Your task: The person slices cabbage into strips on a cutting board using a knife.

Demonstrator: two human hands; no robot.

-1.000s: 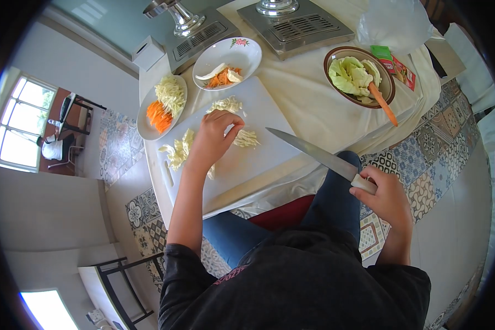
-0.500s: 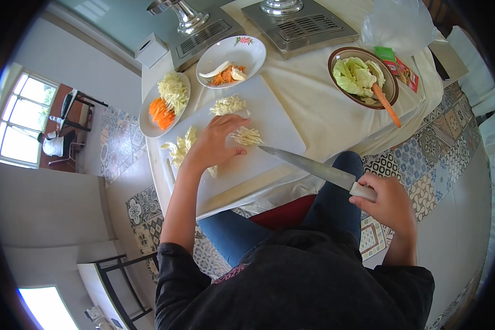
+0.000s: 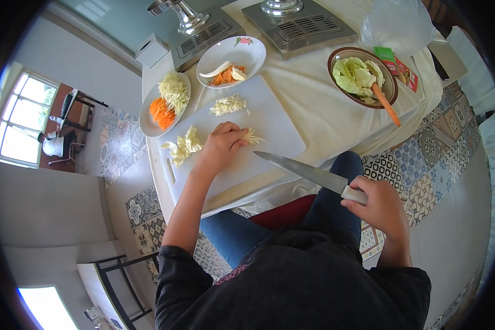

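My right hand (image 3: pixel 384 206) grips a kitchen knife (image 3: pixel 305 171) by its pale handle. The blade points left, its tip over the near part of the white cutting board (image 3: pixel 275 113). On the board, my left hand (image 3: pixel 221 147) has its fingers closed around one end of a small bunch of shredded cabbage (image 3: pixel 253 137), whose loose ends stick out to the right. A pile of chopped cabbage (image 3: pixel 228 104) lies just beyond that hand. Larger cabbage pieces (image 3: pixel 181 146) rest to its left, near the board's handle slot.
A plate (image 3: pixel 143 122) of shredded carrot and cabbage stands at the left, beside a flowered bowl (image 3: pixel 253 50) with carrot shreds. At the right, a brown-rimmed bowl (image 3: pixel 335 91) holds cabbage leaves and a carrot (image 3: pixel 386 105). Metal dispenser bases (image 3: pixel 308 36) and a plastic bag (image 3: pixel 399 27) are behind.
My left hand has drawn its spread fingers together on the cabbage strips. The knife and my right hand have shifted slightly left, and the blade tip sits a little lower.
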